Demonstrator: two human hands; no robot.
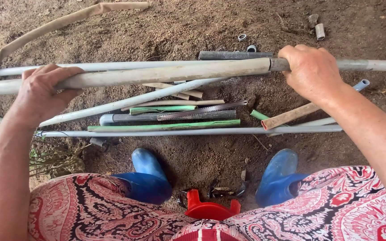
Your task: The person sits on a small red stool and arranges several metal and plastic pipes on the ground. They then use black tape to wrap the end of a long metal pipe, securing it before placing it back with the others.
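Red stool (208, 209) half hidden, pipe (166, 73) cropped

Long pipe (166, 73) held crosswise above loose pipes (166, 118) on the ground (193, 22), boots (146, 172) nearer, stool (208, 207) between them.

Both bare forearms reach forward from the lower corners, well apart. Left hand (41, 91) is curled in a closed grip, knuckles up, thumb pointing inward. Right hand (311, 71) is clenched too, palm down, wrist slightly bent.
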